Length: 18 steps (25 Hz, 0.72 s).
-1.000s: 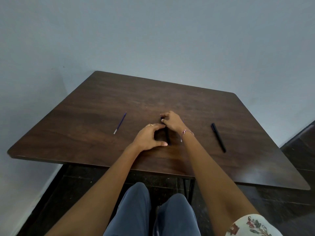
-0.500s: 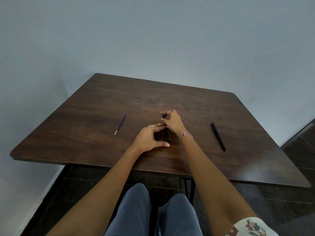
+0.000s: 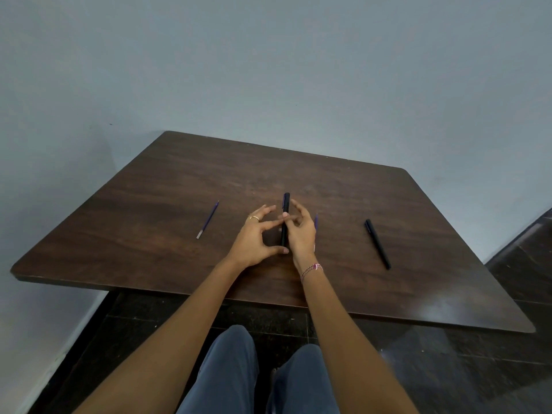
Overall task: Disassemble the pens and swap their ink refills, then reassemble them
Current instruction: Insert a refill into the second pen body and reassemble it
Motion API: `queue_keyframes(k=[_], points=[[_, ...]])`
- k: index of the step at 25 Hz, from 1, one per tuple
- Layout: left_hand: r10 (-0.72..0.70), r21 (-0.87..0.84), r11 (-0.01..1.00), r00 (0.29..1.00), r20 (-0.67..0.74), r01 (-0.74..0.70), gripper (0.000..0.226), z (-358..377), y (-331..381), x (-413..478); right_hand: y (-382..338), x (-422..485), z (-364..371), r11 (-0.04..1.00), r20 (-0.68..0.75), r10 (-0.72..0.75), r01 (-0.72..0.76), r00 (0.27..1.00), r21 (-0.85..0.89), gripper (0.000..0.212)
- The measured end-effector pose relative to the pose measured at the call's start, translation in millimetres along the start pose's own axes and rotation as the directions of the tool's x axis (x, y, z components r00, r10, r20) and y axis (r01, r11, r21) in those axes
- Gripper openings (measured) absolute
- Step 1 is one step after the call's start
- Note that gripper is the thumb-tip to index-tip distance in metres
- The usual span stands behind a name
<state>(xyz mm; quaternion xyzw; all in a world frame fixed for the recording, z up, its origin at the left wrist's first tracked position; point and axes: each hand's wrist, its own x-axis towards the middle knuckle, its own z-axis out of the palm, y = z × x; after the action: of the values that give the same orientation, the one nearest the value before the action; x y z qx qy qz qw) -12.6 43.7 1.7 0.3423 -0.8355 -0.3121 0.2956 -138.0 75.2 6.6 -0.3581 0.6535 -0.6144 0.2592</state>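
Two pens, two refills! Left hand (image 3: 254,239) pinches middle pen (image 3: 286,209), right hand (image 3: 303,236) curls loosely round it; other pen (image 3: 377,244) lies right; left refill (image 3: 208,219), right refill (image 3: 316,220) flank them.

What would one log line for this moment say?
left hand, right hand: holding black pen | purple refill: lying left on table | second pen: lying right

Head camera looks forward and down at table (image 3: 418,234).

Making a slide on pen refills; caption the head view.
The left hand and right hand hold a black pen at the wooden table; a purple refill lies left, a second pen right.
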Motion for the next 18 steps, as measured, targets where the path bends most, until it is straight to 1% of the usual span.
queue_keyframes(k=[2,4,5,7,8,9,10,11,12,13,14,16,18], points=[[0.02,-0.068,0.997,1.0,0.007,-0.019,0.055,1.0,-0.5,-0.8,2.9,-1.7,-1.5,0.998,0.005,0.017,-0.018,1.0,0.067,0.039],[-0.022,-0.219,0.976,0.999,-0.027,0.016,0.028,0.6,-0.4,-1.7,5.6,-2.6,-4.6,0.996,0.041,0.018,-0.021,0.999,0.087,0.038],[-0.052,-0.285,0.958,0.997,-0.057,0.034,0.02,0.5,0.2,-0.8,6.8,-4.0,-5.5,0.997,0.065,0.009,-0.014,0.998,0.075,0.037],[-0.151,-0.394,0.915,0.978,-0.146,0.083,0.018,0.8,2.0,6.0,8.2,-6.4,-4.3,0.998,0.125,-0.017,0.01,0.992,0.056,0.034],[-0.241,-0.512,0.85,0.955,-0.174,0.122,0.015,1.3,3.5,11.8,8.5,-7.1,-2.7,0.999,0.151,-0.028,0.021,0.988,0.05,0.033],[-0.346,-0.667,0.729,0.923,-0.165,0.154,0.012,1.9,6.3,18.9,8.5,-7.0,-1.5,0.998,0.171,-0.035,0.027,0.985,0.048,0.032],[-0.43,-0.801,0.574,0.895,-0.118,0.17,0.011,3.3,9.7,26.4,8.8,-6.9,-0.7,0.998,0.187,-0.034,0.025,0.982,0.051,0.032],[-0.472,-0.895,0.413,0.88,-0.054,0.166,0.012,4.9,11.5,33.5,8.9,-6.4,-0.2,0.998,0.198,-0.028,0.017,0.98,0.059,0.032],[-0.484,-0.934,0.314,0.875,-0.003,0.171,0.013,6.0,11.0,39.4,8.9,-5.4,-0.2,0.998,0.204,-0.021,0.008,0.979,0.066,0.033],[-0.478,-0.949,0.258,0.877,0.038,0.181,0.015,7.1,9.0,43.2,9.4,-4.5,-0.4,0.998,0.206,-0.016,0.002,0.979,0.068,0.033],[-0.457,-0.955,0.23,0.887,0.065,0.188,0.02,7.7,6.5,45.4,10.2,-3.5,-0.5,0.998,0.207,-0.017,0.003,0.978,0.067,0.033],[-0.408,-0.961,0.208,0.909,0.083,0.181,0.026,6.9,0.9,47.9,11.7,-2.0,-0.6,0.998,0.218,-0.03,0.016,0.976,0.069,0.032],[-0.383,-0.965,0.206,0.921,0.072,0.161,0.025,7.3,-5.3,50.8,11.7,-1.8,-0.3,0.997,0.23,-0.035,0.019,0.973,0.069,0.03]])
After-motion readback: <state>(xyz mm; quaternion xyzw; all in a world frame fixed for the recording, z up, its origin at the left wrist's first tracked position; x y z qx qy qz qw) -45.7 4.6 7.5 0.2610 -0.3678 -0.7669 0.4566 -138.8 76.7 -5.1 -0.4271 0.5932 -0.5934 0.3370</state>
